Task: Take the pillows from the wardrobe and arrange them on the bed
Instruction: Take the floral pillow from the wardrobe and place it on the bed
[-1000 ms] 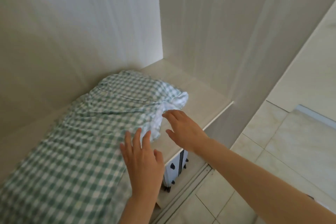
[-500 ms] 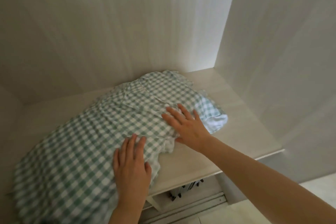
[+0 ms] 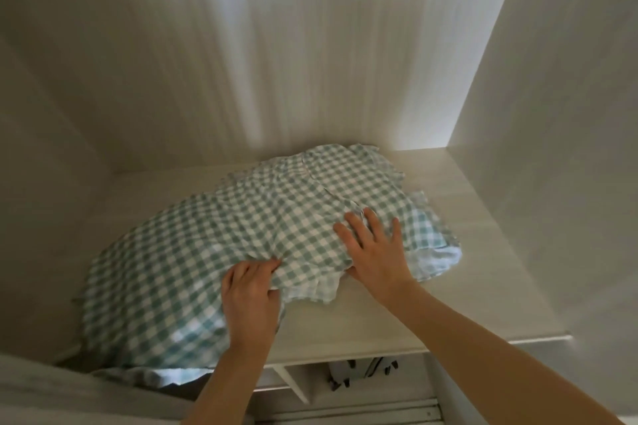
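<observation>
Left hand (image 3: 250,300): fingers (image 3: 257,267) curled inward, thumb closing toward them, a fold of green-and-white gingham fabric bunched between. Knuckles up, wrist bent slightly back, forearm rising from the bottom edge of the view at a steep angle. Grip is on the near edge of the gingham pillow (image 3: 241,235), about mid-length.

Right hand (image 3: 374,248): fingers (image 3: 355,228) spread and nearly straight, palm flat down on top of the pillow near its right end. Nothing pinched; the hand presses on the cover, not around it. Thumb lies along the near edge of the fabric, close to the shelf surface. Forearm runs diagonally out to the lower right corner, bare.

Pillow lies on the wardrobe shelf (image 3: 483,286), long axis running from near left to far right. Cover is rumpled, with a ridge of creases between the two hands. At the right end a white inner pillow (image 3: 438,260) shows out of the open cover. Left end overhangs the shelf front slightly.

Below the shelf edge, a lower compartment with a dark-spotted white item (image 3: 362,374), too hidden to identify.
</observation>
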Motion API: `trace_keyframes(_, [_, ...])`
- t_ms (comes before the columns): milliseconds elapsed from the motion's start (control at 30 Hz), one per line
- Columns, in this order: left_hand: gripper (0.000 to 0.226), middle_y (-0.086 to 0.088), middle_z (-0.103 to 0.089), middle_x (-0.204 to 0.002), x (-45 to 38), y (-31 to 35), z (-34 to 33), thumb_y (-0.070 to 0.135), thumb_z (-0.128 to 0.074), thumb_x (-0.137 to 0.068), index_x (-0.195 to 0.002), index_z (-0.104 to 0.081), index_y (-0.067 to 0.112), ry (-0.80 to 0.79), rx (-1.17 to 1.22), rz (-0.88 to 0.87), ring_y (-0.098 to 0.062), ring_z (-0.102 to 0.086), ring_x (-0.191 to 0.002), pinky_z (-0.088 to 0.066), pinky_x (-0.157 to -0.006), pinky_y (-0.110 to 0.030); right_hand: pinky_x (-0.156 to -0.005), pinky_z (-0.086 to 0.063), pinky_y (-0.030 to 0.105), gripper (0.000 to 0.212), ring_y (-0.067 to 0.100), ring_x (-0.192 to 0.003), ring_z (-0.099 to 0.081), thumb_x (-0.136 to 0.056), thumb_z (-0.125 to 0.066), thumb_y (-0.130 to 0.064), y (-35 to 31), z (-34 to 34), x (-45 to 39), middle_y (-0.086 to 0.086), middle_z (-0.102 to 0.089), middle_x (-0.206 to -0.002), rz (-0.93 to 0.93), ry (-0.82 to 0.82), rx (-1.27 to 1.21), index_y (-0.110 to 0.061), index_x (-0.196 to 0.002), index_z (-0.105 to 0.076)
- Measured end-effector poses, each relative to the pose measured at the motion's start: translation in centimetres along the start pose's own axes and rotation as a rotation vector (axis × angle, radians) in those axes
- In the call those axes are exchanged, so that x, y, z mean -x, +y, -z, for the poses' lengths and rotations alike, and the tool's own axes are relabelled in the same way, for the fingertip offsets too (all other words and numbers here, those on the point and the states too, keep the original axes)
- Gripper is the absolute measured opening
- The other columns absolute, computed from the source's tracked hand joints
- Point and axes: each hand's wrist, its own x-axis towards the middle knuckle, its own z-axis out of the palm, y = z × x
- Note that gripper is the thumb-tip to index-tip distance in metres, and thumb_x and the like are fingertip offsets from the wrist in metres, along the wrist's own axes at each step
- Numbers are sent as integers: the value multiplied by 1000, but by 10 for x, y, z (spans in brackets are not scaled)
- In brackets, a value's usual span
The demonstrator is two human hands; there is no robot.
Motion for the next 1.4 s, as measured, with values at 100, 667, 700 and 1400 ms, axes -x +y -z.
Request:
trace_keyframes(100, [42,-2,-70,-67,-9,10,9,-18,-82,-52,-83,-79,9,5,66,-14,-26,-65,-68,-51,-75,-43,-104,-21,73,98,41,-143,-22,-68,-77,-54,3,4,11,10,-31,-155,-25,69,-53,-23,-147,-29])
trace_keyframes(667, [16,7,-61,-55,-109,98,165,10,-81,-72,-78,-81,24,-145,231,-320,-14,-55,-53,-47,-55,-30,-107,-29,60,85,20,-109,-55,-65,-40,-86,55,182,63,-3,-60,-115,120,468,-212,-27,-126,-51])
trace_keyframes(700, [13,8,-62,-57,-117,101,168,14,-81,-73,-79,-81,26,-137,223,-327,-14,-57,-56,-44,-56,-28,-104,-35,53,84,20,-106,-56,-66,-38,-87,57,187,63,-4,-61,-114,110,467,-236,-27,-125,-52])
trace_keyframes(1400, [102,-7,-11,-164,-76,66,50,19,-80,-78,-156,-15,21,-40,-9,-302,-29,-2,-151,-16,-118,-58,-51,-36,30,56,19,-60,-54,-88,-35,-67,110,179,-71,5,-59,-67,-61,113,-364,-17,-70,-55])
